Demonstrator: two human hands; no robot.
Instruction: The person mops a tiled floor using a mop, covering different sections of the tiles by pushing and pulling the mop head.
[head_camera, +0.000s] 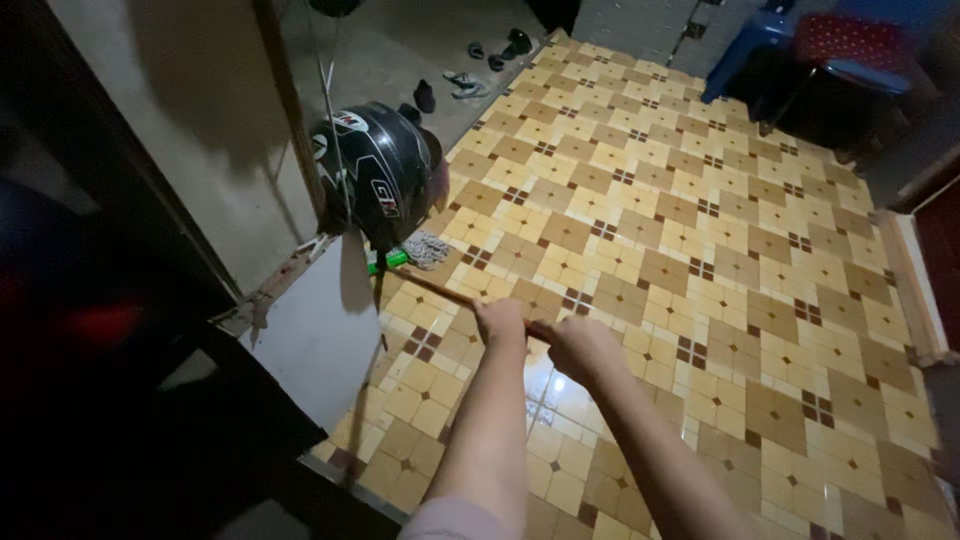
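- Head view: your left hand (500, 320) and right hand (578, 345) grip the mop handle (440, 290) side by side, fingers curled tight around the thin stick.
- You hold the handle low and slanting; it runs from your hands up and left to the mop head (420, 250).
- That mop head, a green clamp with pale grey strands, rests on the floor (700, 230) at its left edge, just beside the wall (200, 150).
- How far along: judging by the wet shine on the tiles just below your hands, the near patch has been mopped. The far floor looks dull, so most of it seems left, though the dim light makes that hard to tell.
- A black helmet (375, 170) hangs by the wall, right above the mop head and nearly touching it.
- Sandals (465, 85) lie on the grey concrete beyond the tiles' far left edge.
- A blue chair (800, 50) stands at the far right corner, well apart from the mop.
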